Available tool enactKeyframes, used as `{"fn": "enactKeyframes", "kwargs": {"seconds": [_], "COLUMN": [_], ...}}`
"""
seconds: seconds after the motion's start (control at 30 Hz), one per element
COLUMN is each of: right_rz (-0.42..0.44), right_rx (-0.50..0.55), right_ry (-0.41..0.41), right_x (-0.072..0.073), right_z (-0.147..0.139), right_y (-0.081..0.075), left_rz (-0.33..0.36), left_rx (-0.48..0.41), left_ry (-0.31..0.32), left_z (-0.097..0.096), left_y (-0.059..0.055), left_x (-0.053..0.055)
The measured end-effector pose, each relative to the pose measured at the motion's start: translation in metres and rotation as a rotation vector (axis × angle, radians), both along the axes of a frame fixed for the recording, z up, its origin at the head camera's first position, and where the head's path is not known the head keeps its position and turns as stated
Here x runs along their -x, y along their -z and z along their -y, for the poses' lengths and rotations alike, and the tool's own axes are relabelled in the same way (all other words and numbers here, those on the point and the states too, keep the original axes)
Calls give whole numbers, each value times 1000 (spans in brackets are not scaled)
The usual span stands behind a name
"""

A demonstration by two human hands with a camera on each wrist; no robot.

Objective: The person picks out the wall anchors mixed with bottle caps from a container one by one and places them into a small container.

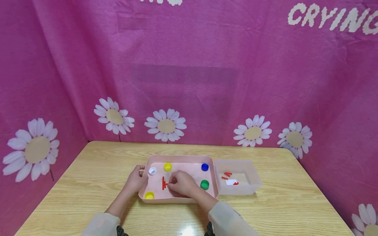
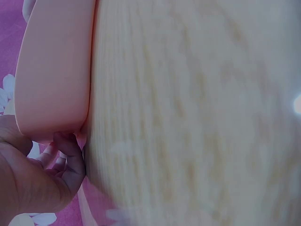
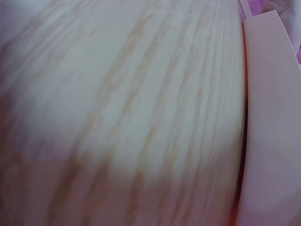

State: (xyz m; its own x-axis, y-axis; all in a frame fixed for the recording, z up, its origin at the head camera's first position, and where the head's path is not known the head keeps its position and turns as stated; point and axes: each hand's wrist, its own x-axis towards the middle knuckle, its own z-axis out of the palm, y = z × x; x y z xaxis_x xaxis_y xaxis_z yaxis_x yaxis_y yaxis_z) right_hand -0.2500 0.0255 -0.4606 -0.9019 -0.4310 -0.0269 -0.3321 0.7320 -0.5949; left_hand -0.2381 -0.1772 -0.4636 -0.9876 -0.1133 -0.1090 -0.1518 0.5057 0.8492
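A shallow pink tray (image 1: 192,158) lies on the wooden table. At its left end my left hand (image 1: 136,179) grips the wall, thumb over the rim; the left wrist view shows the fingers curled against the outside of the tray (image 2: 54,70). Inside the tray, my right hand (image 1: 182,183) pinches a small red stick (image 1: 167,184) between thumb and fingertips. The stick's tip is right beside a few red sticks (image 1: 163,183) lying close together on the tray floor. In the right wrist view only the tray's outer wall (image 3: 270,108) and the table show.
In the tray sit a white cap (image 1: 152,171), yellow caps (image 1: 167,167), a blue cap (image 1: 205,167) and a green cap (image 1: 204,184). Against its right side stands a clear plastic box (image 1: 254,188) with several red sticks (image 1: 228,173) and a white card (image 1: 230,182). A pink cloth (image 1: 189,98) hangs behind.
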Motion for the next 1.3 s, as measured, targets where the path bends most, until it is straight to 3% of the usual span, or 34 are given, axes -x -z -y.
{"fn": "enactKeyframes", "kwargs": {"seconds": [0.27,0.6,0.93,1.3], "right_rz": [3,74,-52,-99], "right_rx": [-12,43,32,22], "right_ry": [19,39,3,13], "right_x": [-1,-2,-2,0], "right_z": [0,-6,-19,-36], "right_y": [0,-2,-10,-20], "left_rz": [12,13,8,20], "left_rx": [3,4,13,26], "left_ry": [-2,2,3,3], "left_z": [0,-1,0,0], "left_y": [0,-2,0,-1], "left_x": [-2,-2,0,0]}}
